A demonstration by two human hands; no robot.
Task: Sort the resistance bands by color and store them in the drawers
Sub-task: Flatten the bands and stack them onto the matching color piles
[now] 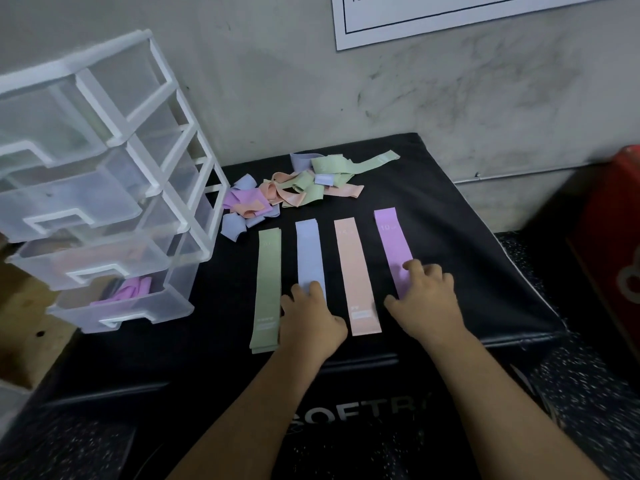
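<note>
Four flat stacks of resistance bands lie side by side on the black padded box (450, 209): green (267, 282), blue (309, 252), peach (356, 271) and purple (393, 240). My left hand (310, 323) rests on the near end of the blue stack, fingers spread over it. My right hand (427, 299) rests on the near end of the purple stack. A tangled pile of mixed bands (294, 188) lies behind the stacks. The clear plastic drawer unit (104, 188) stands at the left, and its bottom drawer (124, 306) is open with purple bands inside.
A grey wall with a white sign (450, 15) rises behind the box. A red object (613, 237) stands at the right. Speckled black floor lies around the box, and a wooden surface (31, 323) shows at the lower left.
</note>
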